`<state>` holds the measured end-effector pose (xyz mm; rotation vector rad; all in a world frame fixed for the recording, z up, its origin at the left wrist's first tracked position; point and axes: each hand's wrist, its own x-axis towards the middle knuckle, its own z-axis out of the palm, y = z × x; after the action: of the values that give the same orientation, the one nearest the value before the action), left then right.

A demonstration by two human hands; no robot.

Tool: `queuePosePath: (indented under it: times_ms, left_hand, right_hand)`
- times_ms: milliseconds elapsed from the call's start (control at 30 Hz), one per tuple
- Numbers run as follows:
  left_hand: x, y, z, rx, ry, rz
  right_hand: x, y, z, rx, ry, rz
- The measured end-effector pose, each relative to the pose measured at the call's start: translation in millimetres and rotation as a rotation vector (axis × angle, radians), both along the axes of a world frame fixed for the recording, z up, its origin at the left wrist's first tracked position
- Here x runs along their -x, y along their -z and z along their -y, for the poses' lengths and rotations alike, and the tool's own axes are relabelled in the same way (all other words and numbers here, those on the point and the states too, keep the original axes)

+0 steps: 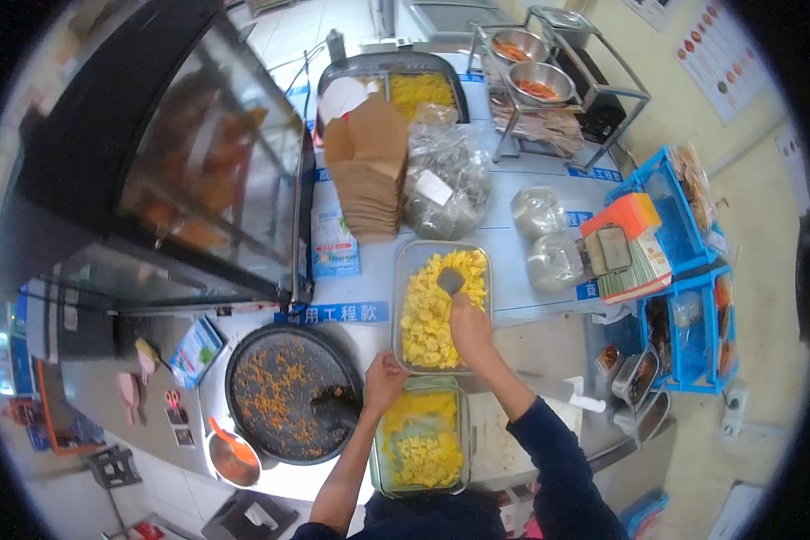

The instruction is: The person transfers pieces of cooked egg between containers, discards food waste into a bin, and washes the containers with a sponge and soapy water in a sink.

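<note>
**Right hand works a scraper in the far tray; left hand steadies the near one**

The right hand [471, 331] is closed around the handle of a small scraper [450, 281], its flat blade buried in the yellow pieces of the metal tray [403, 270]. The tool's long axis runs near to far, blade pointing away from the person, handle back toward the wrist. The tray itself lies lengthwise in the same direction, at the middle of the counter.

The left hand [384, 378] is curled, fingers bent over the far left corner of the glass dish [375, 450], touching its rim. Whether it truly grips the rim cannot be told. That dish sits just near of the metal tray, almost touching it, also holding yellow pieces.

Left of both stands a round dark griddle [243, 360] scattered with orange bits. Far of the tray lie a stack of brown paper bags [369, 171] and clear plastic bags [445, 180].
</note>
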<state>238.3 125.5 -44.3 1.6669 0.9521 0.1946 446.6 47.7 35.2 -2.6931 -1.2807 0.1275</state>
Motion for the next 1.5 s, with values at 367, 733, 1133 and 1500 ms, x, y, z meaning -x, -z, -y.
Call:
queuePosePath:
  times_ms: [367,733,1133,1500]
  left_hand:
    - [-15.9,-25.6,18.7,-0.007,0.044,-0.048]
    - [-21.6,-8.0,10.5,-0.309,0.211,-0.064]
    - [-29.7,-10.6,18.4,-0.254,0.09,-0.15]
    - [-29.4,-23.9,15.5,-0.278,0.07,-0.213]
  right_hand:
    - [7.9,52.0,31.7,0.151,-0.216,0.031]
    - [-70.6,54.7,-3.0,-0.083,-0.127,-0.086]
    - [-34.5,42.8,-0.6,0.093,-0.225,-0.199]
    - [-39.4,41.8,42.0,0.007,-0.105,-0.172]
